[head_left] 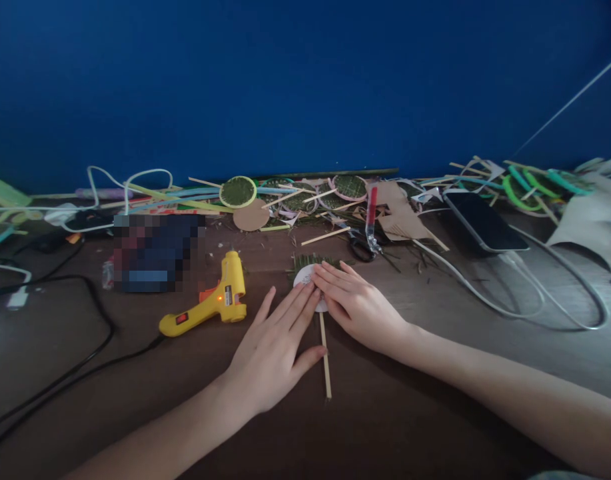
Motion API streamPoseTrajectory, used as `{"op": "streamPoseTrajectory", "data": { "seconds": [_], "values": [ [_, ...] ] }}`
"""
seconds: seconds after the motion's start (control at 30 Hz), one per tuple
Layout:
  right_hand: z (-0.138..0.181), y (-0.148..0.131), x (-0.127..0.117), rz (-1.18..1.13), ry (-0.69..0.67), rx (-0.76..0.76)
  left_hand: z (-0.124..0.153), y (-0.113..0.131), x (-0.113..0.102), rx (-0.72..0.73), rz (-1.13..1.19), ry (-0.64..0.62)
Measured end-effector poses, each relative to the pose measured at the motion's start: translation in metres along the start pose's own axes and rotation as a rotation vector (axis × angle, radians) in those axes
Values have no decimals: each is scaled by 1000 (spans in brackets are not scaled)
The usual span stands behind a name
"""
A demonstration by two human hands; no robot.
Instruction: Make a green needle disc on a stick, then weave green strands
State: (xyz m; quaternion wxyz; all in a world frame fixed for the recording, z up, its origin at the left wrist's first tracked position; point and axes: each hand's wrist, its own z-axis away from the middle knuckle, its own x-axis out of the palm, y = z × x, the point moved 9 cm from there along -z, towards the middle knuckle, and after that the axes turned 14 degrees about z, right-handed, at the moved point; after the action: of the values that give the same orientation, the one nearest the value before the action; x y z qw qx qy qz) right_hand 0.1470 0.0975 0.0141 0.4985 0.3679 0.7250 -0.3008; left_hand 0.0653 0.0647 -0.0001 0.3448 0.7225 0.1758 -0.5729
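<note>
My left hand (pixel 278 347) lies flat with fingers stretched out, its fingertips pressing on a small round white disc (pixel 305 275). My right hand (pixel 358 303) also lies flat over the same disc from the right, fingers together and extended. Green woven strips (pixel 310 261) stick out from under the disc at the back. A thin wooden stick (pixel 326 367) runs from under the disc toward me, past my left thumb. Both hands hold nothing in a grip; they press down on the disc.
A yellow hot glue gun (pixel 210 300) with a lit lamp lies left of my hands, its black cord (pixel 85 360) trailing left. A phone (pixel 485 221) with white cable, scissors (pixel 360 245), a red pen (pixel 371 212), finished round woven fans (pixel 238 192) and scraps line the blue wall.
</note>
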Motion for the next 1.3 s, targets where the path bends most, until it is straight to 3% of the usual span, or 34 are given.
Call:
{"op": "streamPoseTrajectory", "data": {
  "seconds": [0.43, 0.7, 1.3],
  "values": [
    [1, 1, 2, -8, -14, 4, 0, 0, -1, 5, -15, 5],
    [0, -5, 7, 53, -91, -49, -1, -1, 0, -4, -6, -9],
    [1, -8, 9, 126, -91, -69, -1, 1, -1, 3, -23, -1]
  ]
}}
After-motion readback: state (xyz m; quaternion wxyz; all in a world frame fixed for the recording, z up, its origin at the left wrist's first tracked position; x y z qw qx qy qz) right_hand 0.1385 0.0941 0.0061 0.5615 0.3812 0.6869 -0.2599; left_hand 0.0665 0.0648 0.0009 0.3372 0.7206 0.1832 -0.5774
